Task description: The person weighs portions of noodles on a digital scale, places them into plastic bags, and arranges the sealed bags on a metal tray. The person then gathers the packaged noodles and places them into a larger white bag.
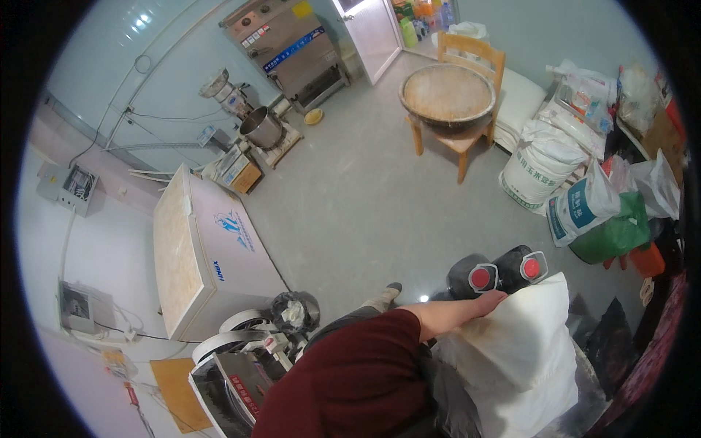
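A maroon-sleeved arm reaches across to the right, and my left hand [489, 303] grips the upper edge of a large white woven sack [526, 350]. Its fingertips are partly hidden at the sack's edge. The sack stands tall and creased before me, its mouth not visible. Just beyond the hand are two dark plastic jugs with red caps, the nearer jug [463, 276] and the farther jug [509, 264], both with pale loop handles. Grey plastic sheeting [452, 388] hangs beside the sack. My right hand is out of view.
A chest freezer [241, 263] stands left, near a black-bagged bin [296, 312] and a dough machine [235, 378]. Ahead, a wooden chair [465, 137] bears a wide flour-covered basin [449, 93]. Filled sacks [539, 164] line the right wall. A planetary mixer [257, 120] and steel cabinet [287, 55] stand behind.
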Motion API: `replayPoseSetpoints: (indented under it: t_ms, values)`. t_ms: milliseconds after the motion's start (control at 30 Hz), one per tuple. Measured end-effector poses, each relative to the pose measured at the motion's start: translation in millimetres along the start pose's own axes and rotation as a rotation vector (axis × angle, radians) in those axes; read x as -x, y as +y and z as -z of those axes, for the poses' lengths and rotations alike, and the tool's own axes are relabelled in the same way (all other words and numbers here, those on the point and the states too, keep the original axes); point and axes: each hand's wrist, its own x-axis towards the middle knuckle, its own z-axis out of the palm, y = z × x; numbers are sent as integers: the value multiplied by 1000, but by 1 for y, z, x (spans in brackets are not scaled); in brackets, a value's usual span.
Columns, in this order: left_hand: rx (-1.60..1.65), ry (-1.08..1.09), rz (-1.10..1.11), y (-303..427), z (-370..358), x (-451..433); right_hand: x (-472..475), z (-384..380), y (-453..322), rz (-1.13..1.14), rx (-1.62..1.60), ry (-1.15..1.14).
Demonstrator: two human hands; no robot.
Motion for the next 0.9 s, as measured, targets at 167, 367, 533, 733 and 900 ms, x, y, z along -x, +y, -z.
replayPoseSetpoints:
  t_ms: [167, 367, 533, 733, 900]
  values:
    - [47, -43, 40, 3, 34, 2, -6, -20, -7, -2, 2, -67]
    - [69, -17, 13, -14, 61, 33, -9, -59, -38, 24, 22, -169]
    - [327, 104, 164, -38, 107, 51, 0, -98, -81, 73, 35, -213]
    - [327, 232, 189, -25, 243, 112, 20, -184, -159, 162, 80, -327]
    - [463, 479, 147, -10, 359, 220, 51, -285, -251, 291, 144, -492]
